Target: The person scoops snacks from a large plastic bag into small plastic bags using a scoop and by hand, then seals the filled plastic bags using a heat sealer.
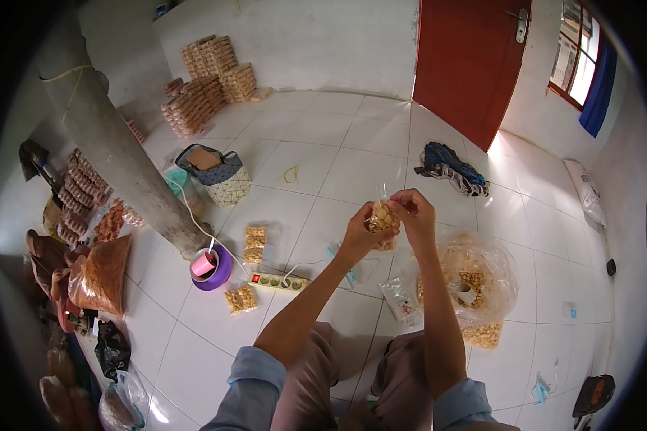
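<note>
Near the middle of the view, a small clear bag of light-brown snacks [383, 215] is held up off the floor. My left hand [365, 233] wraps round its lower part. At the bag's upper edge, my right hand [415, 214] is closed, with fingertips pinching the plastic. Right of my forearms lies a large open clear bag [499, 258] of the same snacks, with a pale scoop-like piece [465, 293] in it. Filled small packs [254, 244] lie on the tiles to the left, beside a power strip [279, 281].
A concrete pillar [129, 136] leans in at the left, with a purple basin [223, 269] at its foot. Stacked packs [194, 104] stand by the back wall. A patterned bag [226, 179], a dark cloth bundle [453, 167] and a red door [471, 65] are farther off.
</note>
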The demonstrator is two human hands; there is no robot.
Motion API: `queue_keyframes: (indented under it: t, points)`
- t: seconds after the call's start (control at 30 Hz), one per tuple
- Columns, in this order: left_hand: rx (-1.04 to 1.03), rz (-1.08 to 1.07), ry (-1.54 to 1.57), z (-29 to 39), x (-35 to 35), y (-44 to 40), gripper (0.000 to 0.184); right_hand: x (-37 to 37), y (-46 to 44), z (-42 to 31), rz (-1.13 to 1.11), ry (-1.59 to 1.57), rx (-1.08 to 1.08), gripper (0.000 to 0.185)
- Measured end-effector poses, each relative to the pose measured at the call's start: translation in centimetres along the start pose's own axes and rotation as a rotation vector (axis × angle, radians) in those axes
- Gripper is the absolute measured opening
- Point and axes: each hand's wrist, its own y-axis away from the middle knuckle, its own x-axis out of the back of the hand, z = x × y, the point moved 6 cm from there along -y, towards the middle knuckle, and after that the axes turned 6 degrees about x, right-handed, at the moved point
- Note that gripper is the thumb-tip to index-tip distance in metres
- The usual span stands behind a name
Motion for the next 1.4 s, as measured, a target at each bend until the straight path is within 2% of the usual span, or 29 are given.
queue_keyframes:
  t: [0.13,0.17,0.23,0.33,0.57,0.63,0.77,0.83,0.87,1.03,1.07,1.13,1.23,1.4]
  points:
    - [0.042,-0.005,0.141,-0.3,-0.2,0.0,0.031,-0.1,0.0,-0.4,0.019,0.005,-0.021,0.010]
    - [0.041,-0.004,0.140,-0.3,-0.2,-0.1,0.031,-0.1,0.0,-0.3,0.018,0.004,-0.020,0.010]
    - [-0.100,0.046,0.045,0.3,0.2,0.0,0.029,-0.5,-0.1,-0.3,-0.023,-0.002,-0.018,0.011]
    - [-0.051,0.106,0.105,0.4,1.2,0.4,0.027,-1.2,0.1,-1.0,-0.004,-0.086,-0.026,0.011]
    - [-0.104,0.152,0.134,2.0,3.2,1.7,0.024,-3.3,0.0,-0.1,-0.066,-0.135,-0.066,0.016]
    - [-0.154,0.299,0.199,3.5,4.3,2.9,0.022,-4.2,0.0,-0.5,-0.043,-0.174,-0.075,0.015]
    - [-0.249,0.350,0.176,5.1,7.0,4.1,0.023,-7.6,0.4,-1.9,-0.114,-0.270,-0.051,0.012]
    - [-0.132,0.426,0.281,4.9,8.8,5.0,0.020,-9.6,0.7,-2.1,-0.127,-0.268,-0.087,0.010]
    - [-0.140,0.440,0.278,4.9,9.5,5.4,0.020,-10.5,0.8,-2.3,-0.140,-0.277,-0.084,0.010]
    - [-0.280,0.554,0.240,5.6,12.1,6.6,0.015,-13.7,1.3,-2.3,-0.171,-0.322,-0.086,0.012]
    - [-0.281,0.562,0.242,5.8,12.6,6.9,0.015,-14.1,1.4,-2.0,-0.179,-0.323,-0.089,0.012]
    - [-0.125,0.550,0.199,5.1,13.2,7.0,0.013,-14.2,1.6,-1.9,-0.127,-0.222,-0.110,0.012]
    - [-0.153,0.546,0.291,4.8,13.8,6.8,0.011,-14.8,1.6,-1.3,-0.120,-0.311,-0.088,0.013]
    - [-0.223,0.540,0.257,4.3,14.4,6.4,0.010,-15.1,1.6,-0.6,-0.121,-0.303,-0.078,0.012]
